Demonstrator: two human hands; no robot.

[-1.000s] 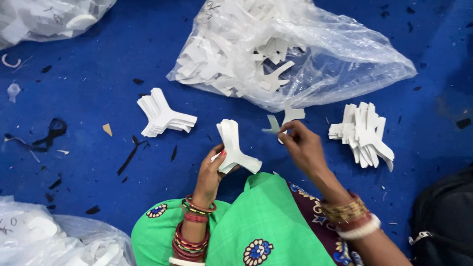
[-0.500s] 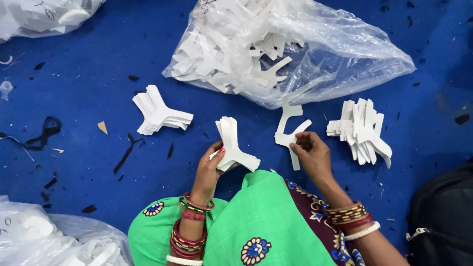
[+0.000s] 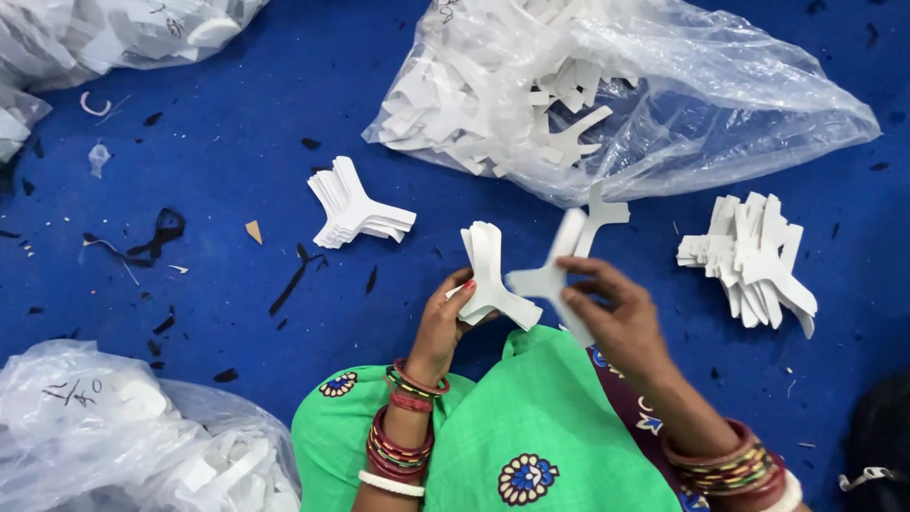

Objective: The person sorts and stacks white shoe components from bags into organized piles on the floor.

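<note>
White three-armed cutouts: our left hand (image 3: 444, 322) grips a small stack (image 3: 493, 280) of them, fingers clenched round its lower arm. Our right hand (image 3: 616, 318) pinches a single cutout (image 3: 569, 261) just beside the stack, over blue floor (image 3: 237, 123). Clear bag (image 3: 664, 85) beyond.

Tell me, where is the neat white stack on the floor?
In the head view, the stack lies on the blue floor, left of the hands, below-left of the big bag.
</note>
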